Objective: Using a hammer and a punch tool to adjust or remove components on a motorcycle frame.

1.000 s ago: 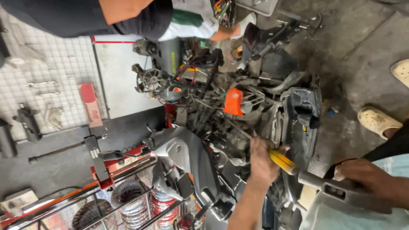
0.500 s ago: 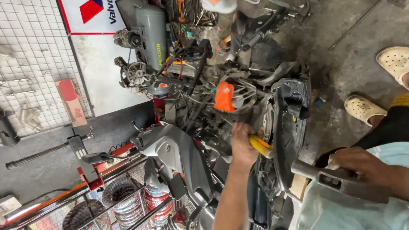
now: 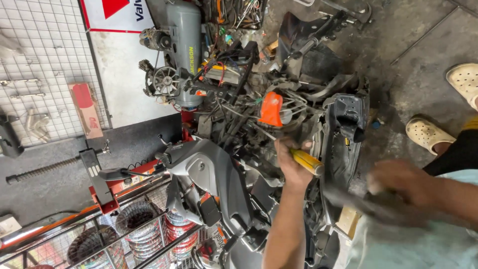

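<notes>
Right hand: your right hand (image 3: 401, 182) is blurred at the near right edge, fingers curled over a dark plastic panel (image 3: 366, 204); the blur hides how firmly they clamp it.
Left hand: your left hand (image 3: 293, 162) reaches up from the bottom edge, fingers wrapped tight round the yellow handle of a screwdriver (image 3: 306, 160).
Screwdriver: its handle sticks out to the right of your fist; the thin shaft runs up and left into the wiring, toward the orange part (image 3: 271, 108).
Scooter: the stripped scooter (image 3: 259, 149) lies across the middle of the view, grey body panel (image 3: 209, 169) to the left of your left hand, black side panel (image 3: 346, 129) to its right, just beside the handle.
Rack: a red wire rack (image 3: 124, 224) with coiled parts sits at the lower left.
Floor: two pale clogs (image 3: 428, 132) stand on the concrete at the right.
Far side: a grey air compressor (image 3: 183, 45) stands beyond the scooter, with a wire mesh wall panel (image 3: 45, 69) holding tools to the left.
</notes>
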